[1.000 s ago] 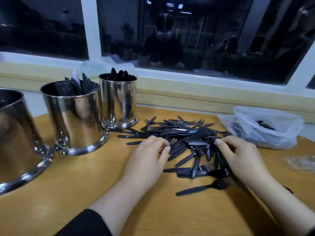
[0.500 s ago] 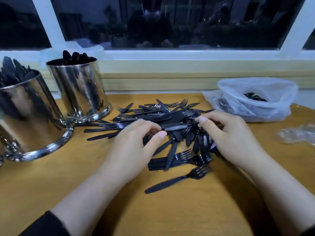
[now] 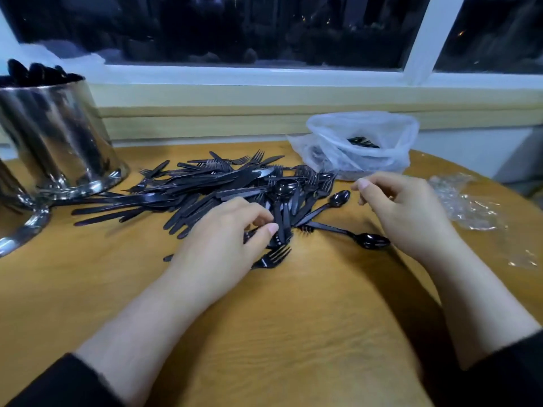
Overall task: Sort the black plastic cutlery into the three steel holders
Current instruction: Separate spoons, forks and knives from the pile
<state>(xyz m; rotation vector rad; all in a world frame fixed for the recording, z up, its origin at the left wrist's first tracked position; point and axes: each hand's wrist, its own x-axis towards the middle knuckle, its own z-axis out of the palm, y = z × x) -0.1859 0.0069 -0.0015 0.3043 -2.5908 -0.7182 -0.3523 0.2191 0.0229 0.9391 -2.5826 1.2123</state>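
Head view, looking down on a wooden table [image 3: 293, 333]. Centre: a loose pile [image 3: 211, 190] of black forks, knives and spoons. Left hand [image 3: 217, 254] laid on the pile's near edge, fingers curled, thumb and fingertips pinching cutlery there. Right hand [image 3: 405, 212] raised just right of the pile, fingers loosely bent, holding nothing. Two spoons [image 3: 371, 240] lying between the hands. Far left: steel holder [image 3: 55, 136] with black cutlery standing in it; another holder [image 3: 17, 227] cut off by the frame. Behind the right hand: clear bag [image 3: 361, 142] with a few black pieces inside.
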